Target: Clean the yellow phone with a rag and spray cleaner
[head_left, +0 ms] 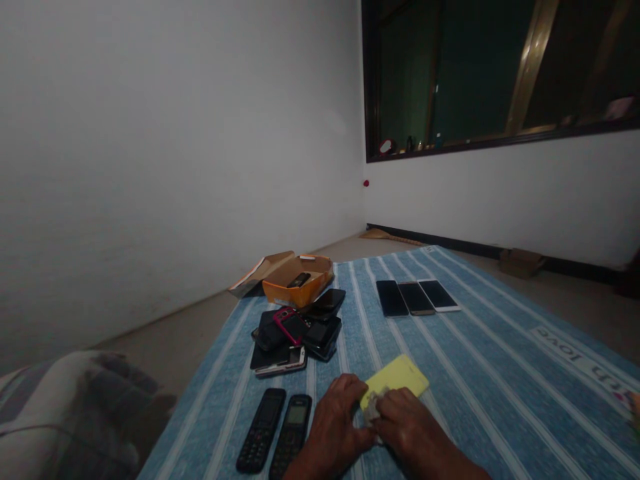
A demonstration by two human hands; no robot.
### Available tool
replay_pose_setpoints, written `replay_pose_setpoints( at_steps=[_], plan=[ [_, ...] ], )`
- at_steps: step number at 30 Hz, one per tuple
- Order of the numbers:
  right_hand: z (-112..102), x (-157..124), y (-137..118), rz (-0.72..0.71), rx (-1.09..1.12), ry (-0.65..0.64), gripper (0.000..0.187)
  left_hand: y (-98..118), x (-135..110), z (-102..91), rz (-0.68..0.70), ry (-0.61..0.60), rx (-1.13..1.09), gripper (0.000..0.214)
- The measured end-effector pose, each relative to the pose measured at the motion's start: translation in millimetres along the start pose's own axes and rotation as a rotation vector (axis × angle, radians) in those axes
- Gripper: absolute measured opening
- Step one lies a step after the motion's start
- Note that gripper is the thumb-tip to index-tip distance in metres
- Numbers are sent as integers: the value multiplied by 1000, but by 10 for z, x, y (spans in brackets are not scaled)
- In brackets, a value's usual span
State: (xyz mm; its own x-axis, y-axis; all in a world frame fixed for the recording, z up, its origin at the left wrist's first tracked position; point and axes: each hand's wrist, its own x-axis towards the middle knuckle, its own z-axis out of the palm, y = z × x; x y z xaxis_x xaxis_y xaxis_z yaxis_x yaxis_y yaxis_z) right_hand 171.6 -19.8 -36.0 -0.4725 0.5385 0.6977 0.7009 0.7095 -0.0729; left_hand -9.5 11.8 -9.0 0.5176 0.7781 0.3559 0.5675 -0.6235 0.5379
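Near the close edge of the blue striped mat, the left hand, fingers curled, pins the flat yellow rectangular slab, seemingly to steady it, while the right hand pinches a pale crumpled wad against it.

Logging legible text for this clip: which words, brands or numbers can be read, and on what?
"love": on a white strip along the right side of the blue striped mat; the letters beside it are too blurred to read.
Two keypad phones: keys and screens too small to read.
Orange box, phone pile, three smartphones, yellow card: no readable text.
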Motion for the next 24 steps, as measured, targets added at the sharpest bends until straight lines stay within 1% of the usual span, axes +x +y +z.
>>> replay_pose_setpoints(
  at_steps=[3,5,7,10,14,17,20,24],
  plan=[
    [-122,-9,66,102,17,-138,10,68,21,-62,-54,-39,-31,43],
    [-187,-11,98,144,17,-197,10,98,33,-94,-83,-66,-42,46],
    [-211,-11,109,146,15,-221,8,106,39,-110,-110,-86,-49,52],
    [-175,-5,86,124,5,-237,9,79,34,-105,-137,-106,-59,60],
    [-71,26,12,37,-19,-182,13,-12,10,-64,-102,-98,-69,62],
    [-13,60,-45,-29,-16,-136,14,-91,-10,-34,-12,-82,-85,60],
    [19,72,-72,-61,-7,-81,16,-147,-25,-25,67,-57,-113,66],
    [41,53,-65,-65,1,-84,19,-183,-35,-27,63,-63,-109,64]
  ],
)
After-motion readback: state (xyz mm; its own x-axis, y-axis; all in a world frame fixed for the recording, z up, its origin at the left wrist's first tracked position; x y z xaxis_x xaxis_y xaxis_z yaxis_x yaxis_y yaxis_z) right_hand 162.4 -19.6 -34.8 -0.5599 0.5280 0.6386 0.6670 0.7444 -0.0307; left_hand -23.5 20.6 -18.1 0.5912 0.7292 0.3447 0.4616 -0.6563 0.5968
